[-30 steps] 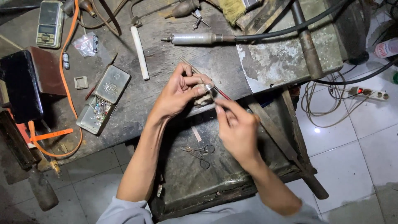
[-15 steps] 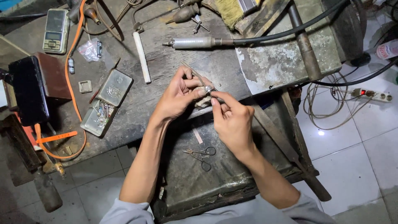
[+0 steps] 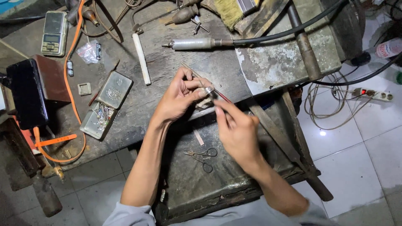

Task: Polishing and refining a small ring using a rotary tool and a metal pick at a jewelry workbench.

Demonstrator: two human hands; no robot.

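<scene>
The left hand [image 3: 179, 97] pinches a small silvery ring [image 3: 209, 90] between thumb and forefinger, bracing it on the worn wooden peg [image 3: 204, 102] at the near edge of the tabletop [image 3: 176, 62]. The right hand [image 3: 237, 130] has its grip pressed together around a thin red-handled tool [image 3: 223, 97] whose tip meets the ring. To do this well, the ring probably wants firm support against the peg, with the tool worked in short, light strokes. Small scissors [image 3: 202, 156] lie in the tray [image 3: 222, 184] below, and an open tin [image 3: 105, 104] sits well to the left.
</scene>
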